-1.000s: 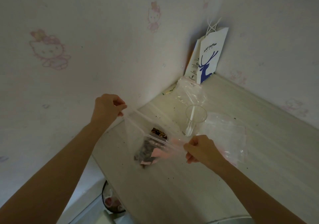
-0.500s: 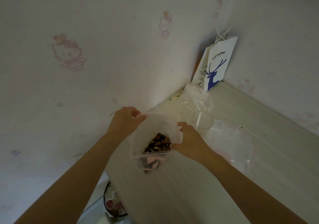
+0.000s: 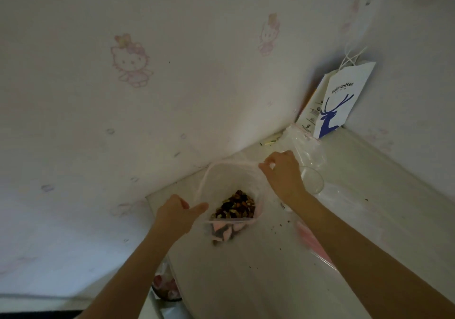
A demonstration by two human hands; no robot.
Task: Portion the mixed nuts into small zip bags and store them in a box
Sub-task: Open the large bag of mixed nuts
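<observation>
- A large clear plastic zip bag (image 3: 229, 183) holding dark mixed nuts (image 3: 236, 206) sits on the pale worktop (image 3: 246, 281).
- The left hand (image 3: 179, 214) pinches the bag's near rim and the right hand (image 3: 283, 176) its far rim, spreading the mouth, probably for scooping.
- A clear plastic cup (image 3: 311, 179) waits just right of the bag.

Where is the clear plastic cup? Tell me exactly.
In the head view, the clear plastic cup stands on the table right of centre, just right of the right hand, nearer than the empty zip bag.
</observation>
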